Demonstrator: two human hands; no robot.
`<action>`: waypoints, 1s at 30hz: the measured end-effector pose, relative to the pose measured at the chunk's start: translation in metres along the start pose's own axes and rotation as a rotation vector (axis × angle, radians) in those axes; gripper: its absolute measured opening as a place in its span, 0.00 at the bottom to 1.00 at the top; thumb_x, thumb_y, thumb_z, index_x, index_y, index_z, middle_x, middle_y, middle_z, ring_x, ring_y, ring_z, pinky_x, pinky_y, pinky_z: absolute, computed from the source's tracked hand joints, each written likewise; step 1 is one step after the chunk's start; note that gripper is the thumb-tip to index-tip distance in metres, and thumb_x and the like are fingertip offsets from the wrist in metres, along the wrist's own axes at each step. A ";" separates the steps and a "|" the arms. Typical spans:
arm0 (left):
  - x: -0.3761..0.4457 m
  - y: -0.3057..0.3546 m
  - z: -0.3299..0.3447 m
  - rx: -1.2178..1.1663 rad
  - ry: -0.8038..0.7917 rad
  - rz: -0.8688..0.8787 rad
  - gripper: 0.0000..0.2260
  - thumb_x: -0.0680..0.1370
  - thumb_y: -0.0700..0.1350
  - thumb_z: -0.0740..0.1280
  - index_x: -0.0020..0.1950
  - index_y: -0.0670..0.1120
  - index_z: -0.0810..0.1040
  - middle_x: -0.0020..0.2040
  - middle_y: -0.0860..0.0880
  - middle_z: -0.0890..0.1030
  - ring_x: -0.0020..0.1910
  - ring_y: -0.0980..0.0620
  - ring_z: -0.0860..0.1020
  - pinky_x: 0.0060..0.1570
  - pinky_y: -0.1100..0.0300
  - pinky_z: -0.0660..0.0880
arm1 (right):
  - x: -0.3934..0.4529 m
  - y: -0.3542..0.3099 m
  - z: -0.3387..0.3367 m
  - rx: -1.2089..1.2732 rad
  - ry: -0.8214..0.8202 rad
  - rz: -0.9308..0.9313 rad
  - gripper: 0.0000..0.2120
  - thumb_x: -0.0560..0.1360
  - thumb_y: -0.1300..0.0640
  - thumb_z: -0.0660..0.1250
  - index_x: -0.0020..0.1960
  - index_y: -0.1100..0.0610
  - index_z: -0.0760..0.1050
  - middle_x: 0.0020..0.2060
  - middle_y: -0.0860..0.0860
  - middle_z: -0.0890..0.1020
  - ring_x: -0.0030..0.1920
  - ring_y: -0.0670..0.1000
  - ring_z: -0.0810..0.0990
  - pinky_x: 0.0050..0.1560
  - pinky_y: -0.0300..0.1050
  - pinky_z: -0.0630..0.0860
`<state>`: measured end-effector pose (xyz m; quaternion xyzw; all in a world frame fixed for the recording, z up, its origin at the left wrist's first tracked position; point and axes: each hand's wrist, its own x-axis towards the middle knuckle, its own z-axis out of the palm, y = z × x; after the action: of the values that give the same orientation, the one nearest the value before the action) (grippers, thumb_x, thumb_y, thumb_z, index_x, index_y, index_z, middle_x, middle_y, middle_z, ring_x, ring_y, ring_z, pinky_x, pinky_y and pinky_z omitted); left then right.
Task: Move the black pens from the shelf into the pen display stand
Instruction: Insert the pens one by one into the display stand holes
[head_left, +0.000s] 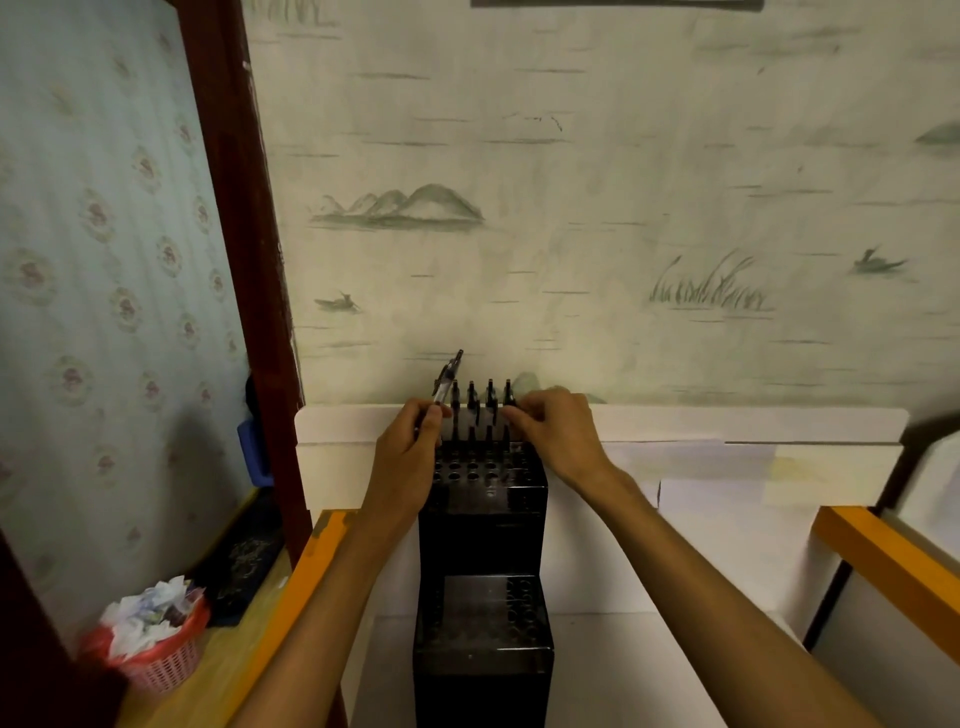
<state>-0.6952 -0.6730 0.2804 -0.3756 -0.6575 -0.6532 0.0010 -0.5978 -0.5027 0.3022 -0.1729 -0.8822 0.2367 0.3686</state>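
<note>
A black stepped pen display stand (483, 525) stands in the middle of a white shelf, its top tier full of round holes. Several black pens (480, 402) stand upright in the back rows of that tier. My left hand (408, 457) grips a clear-barrelled black pen (447, 379), tilted up and to the right, at the stand's back left corner. My right hand (558, 436) pinches the rightmost upright pen (508, 396) at the stand's back right. The lower tier (485, 613) holds no pens that I can see.
A white backboard (727, 423) runs behind the stand below a painted wall. Orange wooden rails (883, 556) frame the shelf left and right. A red basket of crumpled paper (156, 639) sits on a wooden surface at lower left, beside a dark red door frame.
</note>
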 end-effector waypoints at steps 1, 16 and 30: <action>0.000 0.001 0.000 0.013 -0.003 0.008 0.08 0.84 0.45 0.60 0.53 0.46 0.78 0.39 0.52 0.77 0.35 0.60 0.73 0.37 0.68 0.70 | 0.000 0.001 -0.002 -0.005 0.015 0.000 0.17 0.76 0.49 0.72 0.35 0.61 0.81 0.28 0.54 0.81 0.29 0.50 0.75 0.37 0.42 0.71; 0.000 0.015 0.015 0.176 -0.039 0.178 0.05 0.79 0.47 0.70 0.54 0.50 0.82 0.42 0.55 0.81 0.40 0.54 0.77 0.42 0.60 0.76 | -0.001 -0.034 -0.032 0.807 -0.114 0.174 0.08 0.75 0.54 0.73 0.47 0.59 0.85 0.42 0.56 0.87 0.41 0.57 0.86 0.42 0.43 0.83; 0.002 0.021 -0.018 0.669 -0.073 0.373 0.08 0.78 0.56 0.68 0.54 0.56 0.82 0.47 0.56 0.80 0.43 0.57 0.78 0.51 0.50 0.78 | 0.012 -0.016 -0.046 0.479 0.159 0.086 0.05 0.78 0.58 0.69 0.49 0.59 0.81 0.38 0.55 0.85 0.37 0.53 0.85 0.41 0.48 0.84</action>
<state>-0.6950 -0.6907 0.3021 -0.4907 -0.7542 -0.3774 0.2191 -0.5747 -0.4965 0.3457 -0.1364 -0.7610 0.4399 0.4569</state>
